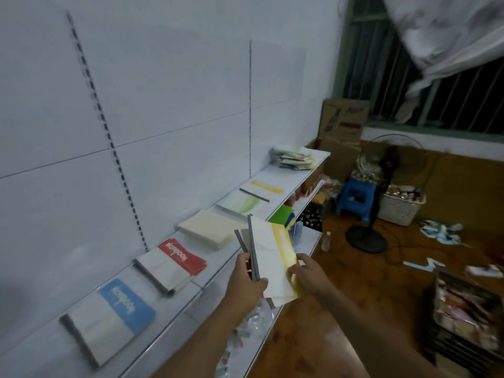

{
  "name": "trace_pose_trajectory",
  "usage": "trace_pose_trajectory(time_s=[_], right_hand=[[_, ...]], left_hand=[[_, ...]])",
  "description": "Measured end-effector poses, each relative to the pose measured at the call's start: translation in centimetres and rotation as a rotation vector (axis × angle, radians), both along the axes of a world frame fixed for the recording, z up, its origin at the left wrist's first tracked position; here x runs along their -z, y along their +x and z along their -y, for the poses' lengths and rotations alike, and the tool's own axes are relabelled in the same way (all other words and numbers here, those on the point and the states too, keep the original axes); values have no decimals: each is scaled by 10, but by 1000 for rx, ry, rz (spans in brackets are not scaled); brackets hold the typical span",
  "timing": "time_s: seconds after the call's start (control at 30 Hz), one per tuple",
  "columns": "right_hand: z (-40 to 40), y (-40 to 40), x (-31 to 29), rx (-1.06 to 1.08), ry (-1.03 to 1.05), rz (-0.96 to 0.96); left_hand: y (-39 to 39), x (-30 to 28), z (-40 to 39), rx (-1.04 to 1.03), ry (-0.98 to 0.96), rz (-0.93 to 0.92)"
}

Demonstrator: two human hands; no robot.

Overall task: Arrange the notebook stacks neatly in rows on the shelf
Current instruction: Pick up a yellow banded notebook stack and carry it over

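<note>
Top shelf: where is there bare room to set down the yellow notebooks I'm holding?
Bare shelf lies between the yellow notebook and the messy far pile. A narrower gap sits between the cream stack and the red stack. The front edge strip is free; elsewhere the stacks sit close.

A small stationery shop or stockroom: slotted retail shelf [275, 184] displaying notebook stacks [174, 264], cardboard boxes [344, 120], standing fan [381, 170], barred window [450, 91].

Both bare forearms reach forward from the near edge, close together. The left hand [249, 279] is closed, thumb on top, fingers curled under what it grips. The right hand [308, 274] pinches with bent fingers, just beside it.
</note>
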State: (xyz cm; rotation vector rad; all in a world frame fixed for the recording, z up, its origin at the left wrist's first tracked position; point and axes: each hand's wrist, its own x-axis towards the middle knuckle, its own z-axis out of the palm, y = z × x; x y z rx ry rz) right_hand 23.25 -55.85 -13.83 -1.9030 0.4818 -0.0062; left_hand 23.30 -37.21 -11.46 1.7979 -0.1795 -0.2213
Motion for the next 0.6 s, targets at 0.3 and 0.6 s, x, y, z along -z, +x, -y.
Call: trace_pose_trajectory(time_s=[0.3, 0.6], right_hand=[[170, 33, -4, 353, 309, 148], [278, 119, 18, 404, 144, 200]], left_hand=[[55, -6, 209, -6, 101, 58], [154, 0, 316, 210, 120, 78]])
